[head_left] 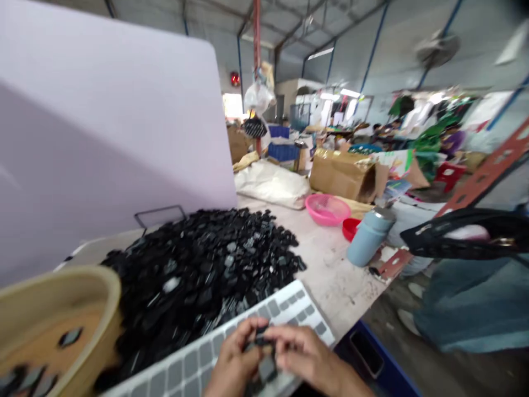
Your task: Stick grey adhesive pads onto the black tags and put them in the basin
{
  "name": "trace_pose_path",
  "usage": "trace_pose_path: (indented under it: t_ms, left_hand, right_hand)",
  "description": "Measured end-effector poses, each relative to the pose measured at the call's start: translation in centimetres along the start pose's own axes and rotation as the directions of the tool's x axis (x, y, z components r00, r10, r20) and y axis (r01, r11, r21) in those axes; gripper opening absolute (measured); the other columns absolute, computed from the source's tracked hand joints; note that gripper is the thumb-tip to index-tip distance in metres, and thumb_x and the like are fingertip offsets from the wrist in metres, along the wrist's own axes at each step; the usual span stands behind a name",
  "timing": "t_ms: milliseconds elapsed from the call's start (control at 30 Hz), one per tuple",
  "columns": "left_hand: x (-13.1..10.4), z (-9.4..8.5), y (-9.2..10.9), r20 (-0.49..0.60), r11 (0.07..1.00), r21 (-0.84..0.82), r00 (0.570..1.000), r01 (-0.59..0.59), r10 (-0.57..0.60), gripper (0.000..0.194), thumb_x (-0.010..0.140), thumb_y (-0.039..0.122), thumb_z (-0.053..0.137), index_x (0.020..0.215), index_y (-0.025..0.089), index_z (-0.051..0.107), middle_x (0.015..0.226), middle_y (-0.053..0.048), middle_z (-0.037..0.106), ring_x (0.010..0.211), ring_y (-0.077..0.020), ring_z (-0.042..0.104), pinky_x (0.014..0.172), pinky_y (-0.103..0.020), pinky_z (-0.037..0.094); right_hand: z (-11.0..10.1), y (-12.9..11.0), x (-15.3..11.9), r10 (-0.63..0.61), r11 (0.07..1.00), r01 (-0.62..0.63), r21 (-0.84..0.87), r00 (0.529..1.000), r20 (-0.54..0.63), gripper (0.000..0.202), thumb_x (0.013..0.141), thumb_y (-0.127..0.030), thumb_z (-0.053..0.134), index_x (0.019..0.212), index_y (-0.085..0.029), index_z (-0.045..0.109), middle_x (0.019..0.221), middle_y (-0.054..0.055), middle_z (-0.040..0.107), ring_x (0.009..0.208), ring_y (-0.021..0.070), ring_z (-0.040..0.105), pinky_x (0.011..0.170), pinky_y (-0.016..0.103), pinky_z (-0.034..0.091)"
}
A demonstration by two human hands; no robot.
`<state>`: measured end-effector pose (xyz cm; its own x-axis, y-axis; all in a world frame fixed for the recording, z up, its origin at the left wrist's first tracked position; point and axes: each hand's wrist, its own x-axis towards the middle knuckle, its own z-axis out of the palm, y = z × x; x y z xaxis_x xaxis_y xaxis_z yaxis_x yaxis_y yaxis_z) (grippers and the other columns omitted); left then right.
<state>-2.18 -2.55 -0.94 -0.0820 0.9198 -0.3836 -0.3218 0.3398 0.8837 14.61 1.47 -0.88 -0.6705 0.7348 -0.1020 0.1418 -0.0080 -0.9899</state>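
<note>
My left hand [235,358] and my right hand [308,355] meet over the near edge of a white tray [324,331]. Between their closed fingertips are small black plastic pieces [261,332], blurred and partly covered by the fingers. Another dark square piece [267,368] shows just below, between the hands; which hand bears it is unclear. Rows of flat grey squares [192,355] cover the tray. Right behind it rises a wide heap of small black pieces [198,264], with a few paler ones among them.
At left stands a tan round tub [111,286] with several dark pieces inside. A pale panel [124,121] rises behind the heap. Toward the right are a pink basket [328,209], red bowl [350,229], blue flask [371,237] and cardboard box [341,173]. A phone [366,353] lies below the table edge.
</note>
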Motion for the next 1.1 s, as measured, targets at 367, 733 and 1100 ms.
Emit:
trace_pose_path:
  t_ms: [367, 733, 1100]
  left_hand:
    - [-0.2, 0.2, -0.1, 0.175, 0.981, -0.139, 0.979, 0.133, -0.108, 0.041, 0.062, 0.016, 0.07, 0.099, 0.017, 0.053, 0.083, 0.001, 0.06, 0.047, -0.0038, 0.049, 0.045, -0.018, 0.022]
    - [0.1, 0.1, -0.6, 0.116, 0.986, -0.121, 0.988, 0.112, -0.098, 0.044, 0.062, 0.016, 0.07, 0.102, 0.017, 0.054, 0.075, 0.003, 0.055, 0.052, -0.006, 0.052, 0.045, -0.018, 0.025]
    - [0.3, 0.5, -0.6, 0.111, 0.987, -0.097, 0.987, 0.124, -0.113, 0.045, 0.062, 0.015, 0.069, 0.104, 0.014, 0.053, 0.069, 0.001, 0.059, 0.049, -0.0064, 0.05, 0.044, -0.017, 0.023]
  right_hand:
    - [0.2, 0.5, -0.5, -0.299, 0.879, 0.163, -0.448, 0.921, -0.251, 0.021, 0.093, -0.019, 0.039, 0.103, -0.021, 0.057, 0.089, 0.003, 0.058, 0.084, 0.0153, 0.056, 0.075, 0.027, 0.042]
    - [0.7, 1.0, -0.3, -0.345, 0.801, 0.176, -0.573, 0.917, -0.2, 0.024, 0.094, -0.015, 0.036, 0.108, -0.023, 0.053, 0.095, 0.003, 0.057, 0.087, 0.016, 0.056, 0.076, 0.029, 0.043]
    - [0.5, 1.1, -0.3, -0.345, 0.764, 0.165, -0.624, 0.921, -0.179, 0.024, 0.093, -0.013, 0.035, 0.105, -0.022, 0.053, 0.093, 0.003, 0.057, 0.085, 0.0166, 0.056, 0.074, 0.03, 0.044]
